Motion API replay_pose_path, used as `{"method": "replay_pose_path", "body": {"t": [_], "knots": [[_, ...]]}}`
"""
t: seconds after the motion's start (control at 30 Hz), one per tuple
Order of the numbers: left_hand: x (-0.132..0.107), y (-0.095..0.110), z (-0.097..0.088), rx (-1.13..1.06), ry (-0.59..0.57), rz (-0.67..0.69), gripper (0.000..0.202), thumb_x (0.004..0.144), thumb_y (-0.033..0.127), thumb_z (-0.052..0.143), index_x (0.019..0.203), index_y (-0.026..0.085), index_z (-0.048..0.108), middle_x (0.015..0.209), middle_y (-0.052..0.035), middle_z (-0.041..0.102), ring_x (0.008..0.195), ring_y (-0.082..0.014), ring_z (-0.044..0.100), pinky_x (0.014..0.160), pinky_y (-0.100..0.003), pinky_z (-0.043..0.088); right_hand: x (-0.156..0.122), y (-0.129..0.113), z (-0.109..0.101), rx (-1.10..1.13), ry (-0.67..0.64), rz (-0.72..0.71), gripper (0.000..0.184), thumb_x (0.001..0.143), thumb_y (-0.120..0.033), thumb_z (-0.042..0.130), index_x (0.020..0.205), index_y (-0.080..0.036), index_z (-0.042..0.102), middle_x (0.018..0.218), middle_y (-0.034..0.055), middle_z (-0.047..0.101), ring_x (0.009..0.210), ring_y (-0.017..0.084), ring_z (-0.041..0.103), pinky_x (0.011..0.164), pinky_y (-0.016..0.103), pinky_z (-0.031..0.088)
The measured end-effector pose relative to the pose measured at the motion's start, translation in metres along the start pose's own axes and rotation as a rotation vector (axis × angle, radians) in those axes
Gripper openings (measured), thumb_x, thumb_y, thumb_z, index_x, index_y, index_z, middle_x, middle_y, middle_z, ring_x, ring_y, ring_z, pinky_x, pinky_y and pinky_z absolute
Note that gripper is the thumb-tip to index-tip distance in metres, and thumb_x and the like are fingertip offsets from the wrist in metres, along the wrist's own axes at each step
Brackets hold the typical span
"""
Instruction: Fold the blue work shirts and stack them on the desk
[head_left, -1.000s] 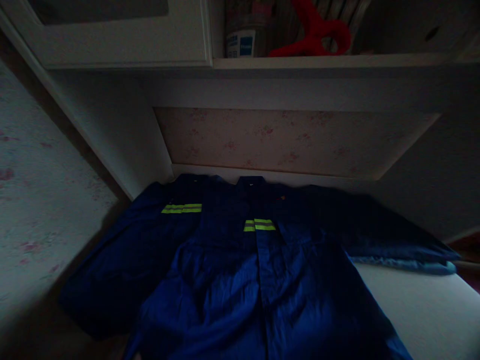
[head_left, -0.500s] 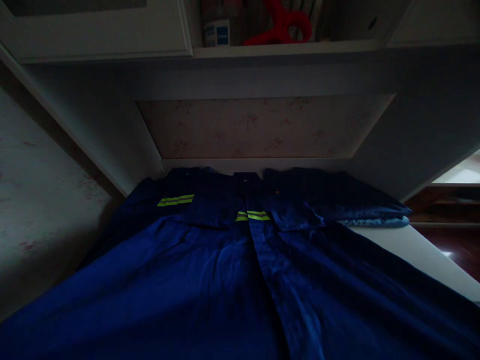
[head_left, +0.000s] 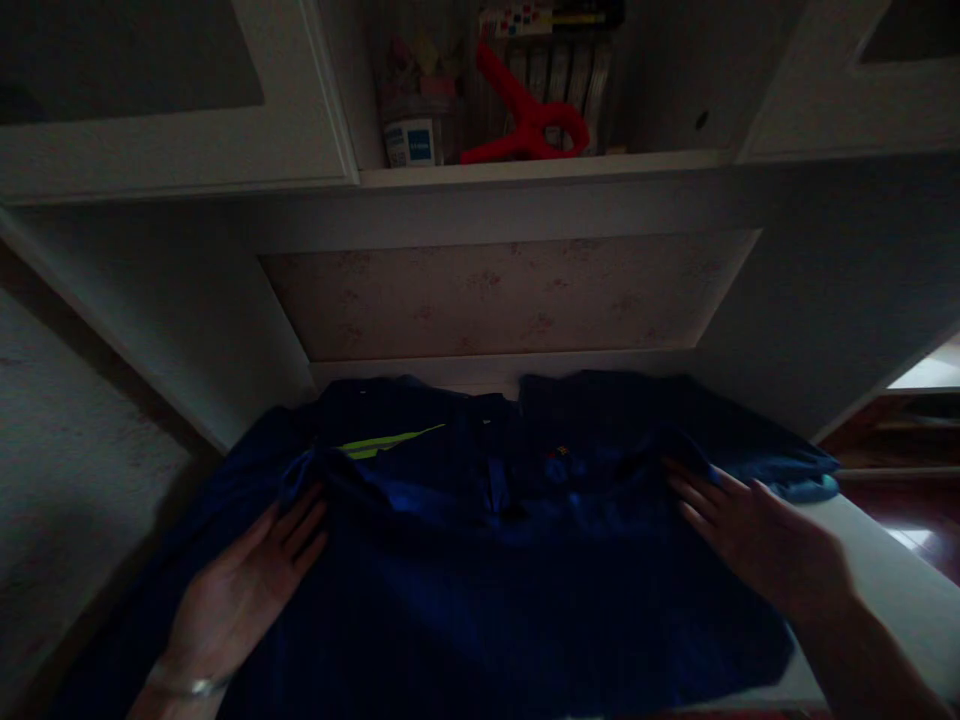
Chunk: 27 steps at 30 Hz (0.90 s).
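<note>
A dark blue work jacket with yellow-green reflective trim lies spread in front of me, its collar toward the back panel. A fold of its cloth runs across between my hands and covers part of the chest. At the left end of this fold, my left hand grips the cloth at its fingertips, fingers fairly straight. My right hand has hold of the right end, its fingertips partly hidden by the cloth. More folded dark blue clothing lies under and behind the jacket.
Light blue folded cloth sticks out at the right on the white surface. Above, a cabinet shelf holds a red clamp-like object and a labelled jar. Patterned wallpaper is close on the left.
Both hands have come into view, holding the jacket. Its cloth has been brought up over the chest, hiding the middle reflective strips. My view has tilted up, showing more of the shelf.
</note>
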<state>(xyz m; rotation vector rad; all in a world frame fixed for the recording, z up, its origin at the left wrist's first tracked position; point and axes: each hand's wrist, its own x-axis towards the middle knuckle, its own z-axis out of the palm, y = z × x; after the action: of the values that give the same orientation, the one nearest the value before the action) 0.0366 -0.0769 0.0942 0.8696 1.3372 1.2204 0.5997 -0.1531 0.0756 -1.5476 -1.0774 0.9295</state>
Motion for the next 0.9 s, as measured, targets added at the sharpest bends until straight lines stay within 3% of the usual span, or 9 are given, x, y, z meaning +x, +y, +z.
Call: {"method": "replay_pose_path", "body": {"t": [0.07, 0.17, 0.23, 0.4, 0.5, 0.63, 0.7, 0.8, 0.9], "knots": [[0.05, 0.012, 0.028, -0.075, -0.144, 0.018, 0.04, 0.089, 0.038, 0.045, 0.127, 0.033, 0.054, 0.145, -0.0021, 0.05, 0.127, -0.0244, 0.053, 0.097, -0.046, 0.052, 0.066, -0.012, 0.022, 0.278, -0.157, -0.016, 0.053, 0.094, -0.043, 0.027, 0.144, -0.028, 0.038, 0.146, 0.0107, 0.047, 0.128, 0.027, 0.05, 0.098, 0.051, 0.047], [0.109, 0.011, 0.051, 0.289, -0.019, 0.111, 0.058, 0.088, 0.035, 0.049, 0.143, 0.031, 0.032, 0.156, -0.007, 0.034, 0.126, -0.0238, 0.053, 0.096, -0.042, 0.051, 0.134, -0.004, 0.045, 0.147, -0.08, 0.106, 0.076, 0.086, -0.031, 0.048, 0.152, -0.025, 0.012, 0.149, 0.0124, 0.041, 0.119, 0.026, 0.059, 0.091, 0.047, 0.053], [0.12, -0.002, 0.048, 0.492, 0.083, 0.107, 0.068, 0.084, 0.037, 0.056, 0.145, 0.025, 0.029, 0.154, -0.0133, 0.035, 0.13, -0.0274, 0.049, 0.102, -0.045, 0.045, 0.149, 0.016, 0.046, -0.07, 0.04, 0.183, 0.084, 0.081, -0.029, 0.055, 0.153, -0.022, 0.011, 0.143, 0.0144, 0.049, 0.112, 0.026, 0.063, 0.09, 0.044, 0.054], [0.073, -0.044, 0.01, 0.627, 0.087, -0.21, 0.061, 0.079, 0.049, 0.063, 0.131, 0.02, 0.051, 0.139, -0.0135, 0.055, 0.13, -0.0281, 0.049, 0.112, -0.044, 0.035, 0.117, 0.062, 0.022, -0.334, 0.166, 0.325, 0.067, 0.076, -0.05, 0.067, 0.132, -0.016, 0.054, 0.124, 0.016, 0.064, 0.109, 0.032, 0.063, 0.096, 0.047, 0.048], [0.044, -0.051, 0.002, 0.348, 0.075, -0.459, 0.065, 0.074, 0.046, 0.072, 0.132, 0.025, 0.05, 0.129, -0.0086, 0.064, 0.121, -0.0244, 0.058, 0.102, -0.039, 0.047, 0.096, 0.065, 0.017, -0.277, 0.08, 0.424, 0.073, 0.073, -0.067, 0.064, 0.129, -0.021, 0.056, 0.126, 0.0149, 0.064, 0.106, 0.031, 0.065, 0.089, 0.044, 0.053], [0.036, -0.042, 0.023, 0.129, -0.127, -0.674, 0.049, 0.072, 0.047, 0.074, 0.111, 0.019, 0.065, 0.106, -0.0104, 0.074, 0.106, -0.0276, 0.067, 0.093, -0.038, 0.054, 0.098, 0.063, 0.036, -0.203, -0.034, 0.412, 0.081, 0.072, -0.06, 0.07, 0.139, -0.022, 0.046, 0.123, 0.0144, 0.065, 0.1, 0.029, 0.068, 0.083, 0.042, 0.057], [0.04, -0.039, 0.038, 0.223, -0.153, -0.672, 0.045, 0.071, 0.053, 0.072, 0.1, 0.019, 0.069, 0.103, -0.0111, 0.075, 0.105, -0.0292, 0.068, 0.094, -0.04, 0.054, 0.104, 0.066, 0.051, -0.23, -0.02, 0.299, 0.074, 0.073, -0.05, 0.072, 0.137, -0.021, 0.048, 0.12, 0.0123, 0.067, 0.103, 0.029, 0.067, 0.088, 0.043, 0.055], [0.045, -0.034, 0.06, 0.41, -0.041, -0.514, 0.044, 0.069, 0.051, 0.074, 0.1, 0.021, 0.068, 0.104, -0.008, 0.075, 0.106, -0.029, 0.067, 0.098, -0.043, 0.051, 0.114, 0.065, 0.065, -0.333, 0.031, 0.088, 0.06, 0.075, -0.034, 0.068, 0.133, -0.021, 0.055, 0.121, 0.0084, 0.068, 0.113, 0.029, 0.062, 0.099, 0.043, 0.049], [0.048, -0.014, 0.086, 0.372, 0.004, -0.318, 0.044, 0.065, 0.045, 0.077, 0.103, 0.025, 0.068, 0.111, -0.0033, 0.073, 0.113, -0.0267, 0.063, 0.105, -0.041, 0.046, 0.127, 0.047, 0.056, -0.366, 0.055, -0.053, 0.057, 0.079, -0.028, 0.061, 0.135, -0.025, 0.055, 0.125, 0.004, 0.066, 0.119, 0.027, 0.058, 0.103, 0.042, 0.046]]}}
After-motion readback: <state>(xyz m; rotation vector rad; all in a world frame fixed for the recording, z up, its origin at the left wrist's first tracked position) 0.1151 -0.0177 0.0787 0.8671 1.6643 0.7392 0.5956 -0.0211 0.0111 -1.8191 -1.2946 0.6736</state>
